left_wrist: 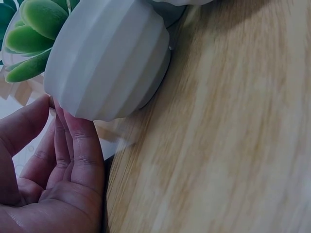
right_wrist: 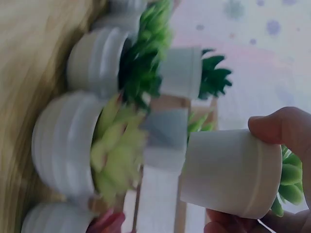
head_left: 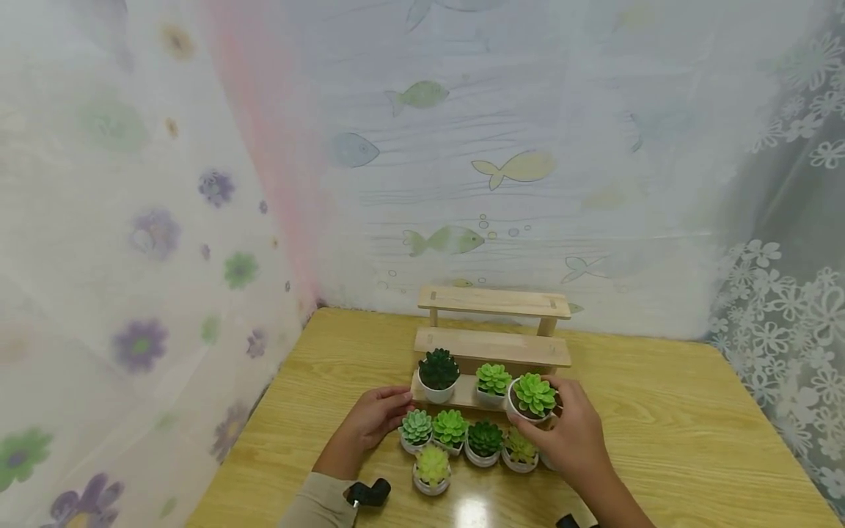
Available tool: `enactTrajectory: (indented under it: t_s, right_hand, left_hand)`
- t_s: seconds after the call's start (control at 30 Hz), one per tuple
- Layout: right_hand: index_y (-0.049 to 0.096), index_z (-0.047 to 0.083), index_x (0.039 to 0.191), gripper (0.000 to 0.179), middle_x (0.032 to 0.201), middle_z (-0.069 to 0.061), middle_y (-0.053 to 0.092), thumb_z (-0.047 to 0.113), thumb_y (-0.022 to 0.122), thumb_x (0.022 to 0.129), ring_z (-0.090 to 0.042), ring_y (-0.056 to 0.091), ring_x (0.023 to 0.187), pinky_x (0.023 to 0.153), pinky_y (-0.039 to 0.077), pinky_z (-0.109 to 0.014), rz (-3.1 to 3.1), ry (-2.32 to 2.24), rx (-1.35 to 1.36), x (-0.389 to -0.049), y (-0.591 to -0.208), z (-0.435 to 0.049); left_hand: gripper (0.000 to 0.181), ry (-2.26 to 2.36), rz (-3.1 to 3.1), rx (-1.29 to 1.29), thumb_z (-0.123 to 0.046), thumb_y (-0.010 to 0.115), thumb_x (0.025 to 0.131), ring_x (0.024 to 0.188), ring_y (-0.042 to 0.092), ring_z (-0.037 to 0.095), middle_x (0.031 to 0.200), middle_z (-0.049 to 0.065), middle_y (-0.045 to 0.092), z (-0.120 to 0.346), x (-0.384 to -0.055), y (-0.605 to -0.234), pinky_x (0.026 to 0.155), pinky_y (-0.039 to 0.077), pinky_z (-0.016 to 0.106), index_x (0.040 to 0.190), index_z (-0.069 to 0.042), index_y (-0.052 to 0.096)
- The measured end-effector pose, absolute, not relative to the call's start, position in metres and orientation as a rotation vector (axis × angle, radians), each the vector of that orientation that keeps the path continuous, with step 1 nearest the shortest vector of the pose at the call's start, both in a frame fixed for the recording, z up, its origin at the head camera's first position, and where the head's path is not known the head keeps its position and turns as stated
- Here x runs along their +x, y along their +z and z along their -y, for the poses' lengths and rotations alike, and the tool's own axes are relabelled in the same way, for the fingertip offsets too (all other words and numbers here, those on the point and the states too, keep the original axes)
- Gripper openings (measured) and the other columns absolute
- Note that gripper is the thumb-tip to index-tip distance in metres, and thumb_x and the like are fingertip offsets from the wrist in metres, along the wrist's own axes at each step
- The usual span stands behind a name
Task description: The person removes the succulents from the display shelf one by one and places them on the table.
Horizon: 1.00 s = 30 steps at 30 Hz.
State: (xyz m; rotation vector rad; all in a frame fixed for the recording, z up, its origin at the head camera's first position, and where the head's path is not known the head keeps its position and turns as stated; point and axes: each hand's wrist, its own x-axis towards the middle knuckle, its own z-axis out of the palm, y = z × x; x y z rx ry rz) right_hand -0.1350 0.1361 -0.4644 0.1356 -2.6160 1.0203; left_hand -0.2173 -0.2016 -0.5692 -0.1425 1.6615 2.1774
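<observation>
My right hand [head_left: 571, 433] grips a white pot [right_wrist: 223, 172] with a bright green succulent [head_left: 535, 394], thumb and fingers round its rim. The pot is held at the right end of the lowest step of a three-step wooden shelf [head_left: 491, 347]. On that step stand a dark green succulent [head_left: 439, 369] at the left and a light green succulent [head_left: 493, 379] right beside the held pot. At the step's left end, my left hand [head_left: 376, 419] pinches the board between thumb and fingers. A ribbed white pot [left_wrist: 109, 60] partly hides those fingertips in the left wrist view.
In front of the shelf, potted succulents stand in a row, among them a pale green one [head_left: 416, 427], a dark one [head_left: 485, 438] and a yellowish one [head_left: 520, 446]. A yellow-green succulent [head_left: 432, 465] stands nearer me. A patterned curtain [head_left: 502, 110] hangs behind the table [head_left: 667, 433].
</observation>
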Motion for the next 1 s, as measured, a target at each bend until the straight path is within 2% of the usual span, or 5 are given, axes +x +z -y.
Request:
enactTrajectory:
  t_s: [0.17, 0.43, 0.67, 0.8, 1.0]
  right_hand:
    - [0.054, 0.008, 0.139, 0.08, 0.127, -0.01, 0.058, 0.027, 0.096, 0.073, -0.021, 0.062, 0.094, 0.063, 0.053, -0.025, 2.656, 1.096, 0.182, -0.125, -0.464, -0.125]
    - [0.057, 0.013, 0.138, 0.081, 0.125, 0.001, 0.064, 0.025, 0.098, 0.069, -0.015, 0.065, 0.109, 0.085, 0.06, -0.04, 2.642, 1.128, 0.295, -0.114, -0.468, -0.11]
    - [0.06, 0.018, 0.139, 0.083, 0.12, 0.012, 0.065, 0.032, 0.1, 0.067, -0.01, 0.064, 0.108, 0.091, 0.057, -0.044, 2.675, 1.118, 0.356, -0.103, -0.472, -0.101]
    - [0.059, 0.022, 0.138, 0.082, 0.128, 0.012, 0.065, 0.038, 0.098, 0.069, -0.013, 0.064, 0.118, 0.097, 0.057, -0.045, 2.738, 1.164, 0.383, -0.097, -0.471, -0.097]
    - [0.06, 0.019, 0.136, 0.077, 0.126, 0.008, 0.065, 0.039, 0.097, 0.071, -0.016, 0.065, 0.116, 0.092, 0.058, -0.041, 2.824, 1.145, 0.489, -0.092, -0.472, -0.094]
  left_hand:
    - [0.036, 2.18, -1.658, -0.125, -0.014, 0.066, 0.103, 0.091, 0.072, 0.011, 0.099, 0.002, 0.076, 0.202, -0.218, -0.57, 0.076, 0.059, 0.023, 0.134, 0.005, 0.061]
    - [0.038, 2.184, -1.649, -0.121, -0.013, 0.064, 0.103, 0.092, 0.072, 0.012, 0.099, 0.002, 0.076, 0.203, -0.217, -0.57, 0.078, 0.06, 0.023, 0.136, 0.005, 0.06]
    - [0.038, 2.18, -1.654, -0.124, -0.013, 0.063, 0.104, 0.093, 0.071, 0.012, 0.1, 0.002, 0.076, 0.202, -0.216, -0.571, 0.078, 0.059, 0.023, 0.137, 0.005, 0.059]
    - [0.041, 2.173, -1.667, -0.136, -0.014, 0.064, 0.104, 0.093, 0.071, 0.012, 0.1, 0.002, 0.076, 0.203, -0.216, -0.57, 0.079, 0.059, 0.023, 0.139, 0.006, 0.058]
    - [0.041, 2.162, -1.674, -0.143, -0.015, 0.065, 0.104, 0.093, 0.071, 0.011, 0.1, 0.001, 0.075, 0.203, -0.217, -0.57, 0.079, 0.059, 0.023, 0.139, 0.006, 0.058]
